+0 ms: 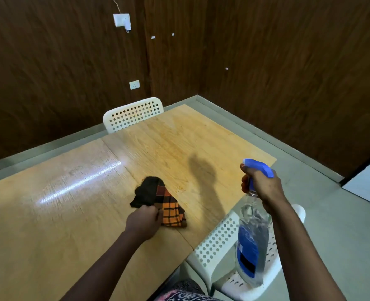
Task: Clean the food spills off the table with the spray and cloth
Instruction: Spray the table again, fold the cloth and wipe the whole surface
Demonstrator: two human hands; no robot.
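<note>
No text can be read anywhere. The spray bottle [252,242], at about four o'clock from the table's [49,224] middle, carries a blue label with a black patch, but whatever is printed on it is too blurred to make out.

The table [75,213] looked like pale wood-grain laminate, smooth and glossy enough to throw back a long white streak of light on its left part; its right part was duller, with a faint orange smear. The cloth [158,202] was soft woven fabric, matt, part dark and part orange plaid. The spray bottle [252,242] was clear, shiny plastic with a blue label and a smooth blue plastic trigger head. Both chairs [133,114] were white moulded plastic pierced with round holes. The walls [60,72] showed dark wood grain with a low sheen, and the floor [342,224] was grey and matt.
</note>
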